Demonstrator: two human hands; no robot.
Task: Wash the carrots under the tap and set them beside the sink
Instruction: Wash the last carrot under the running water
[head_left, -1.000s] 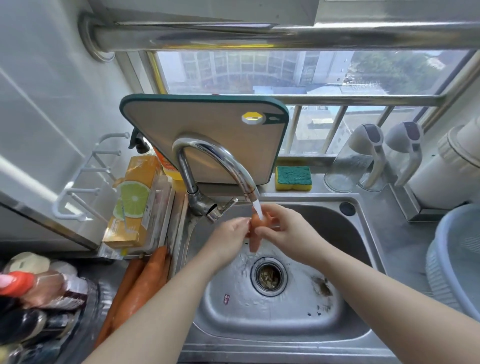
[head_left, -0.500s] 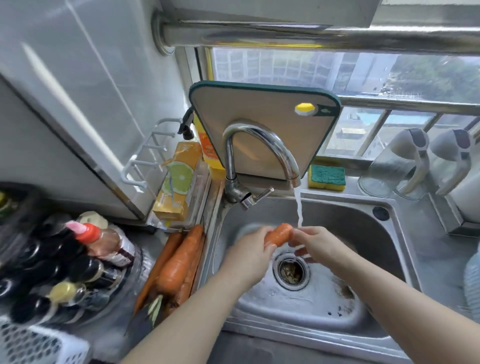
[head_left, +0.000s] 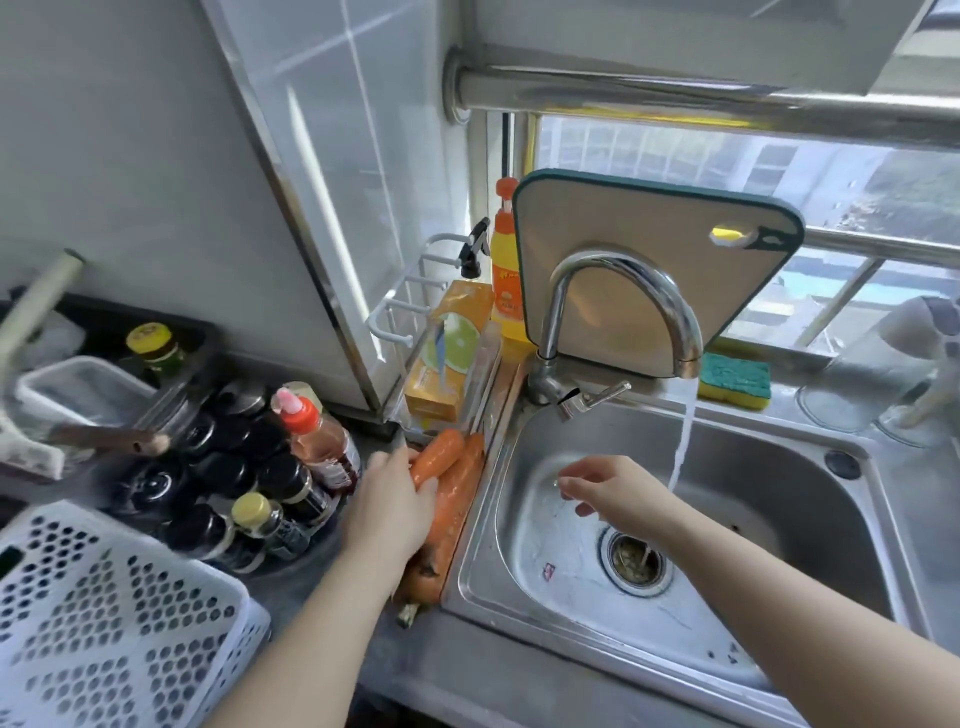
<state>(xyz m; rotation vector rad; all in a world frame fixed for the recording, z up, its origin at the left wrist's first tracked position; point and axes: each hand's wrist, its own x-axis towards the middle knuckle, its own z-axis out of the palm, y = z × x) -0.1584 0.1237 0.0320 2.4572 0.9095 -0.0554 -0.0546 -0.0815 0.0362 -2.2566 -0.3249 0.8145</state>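
My left hand (head_left: 387, 512) grips a short washed carrot (head_left: 439, 452) and holds it on top of the other carrots (head_left: 454, 506) that lie on the counter along the sink's left rim. My right hand (head_left: 608, 488) hovers over the steel sink (head_left: 753, 467), holding nothing, with its fingers loosely apart. Water runs from the curved tap (head_left: 623, 291) in a thin stream to the right of that hand and falls toward the drain (head_left: 636, 561).
Dark sauce bottles (head_left: 249, 467) and a red-capped bottle (head_left: 317, 436) crowd the counter left of the carrots. A white perforated basket (head_left: 104, 613) sits front left. A cutting board (head_left: 649, 270) leans behind the tap, with a sponge (head_left: 733, 379) and a yellow soap bottle (head_left: 506, 280) nearby.
My left hand carried the carrot out of the water stream leftward to the carrot pile beside the sink. My right hand let go and stayed over the sink. The view swung left.
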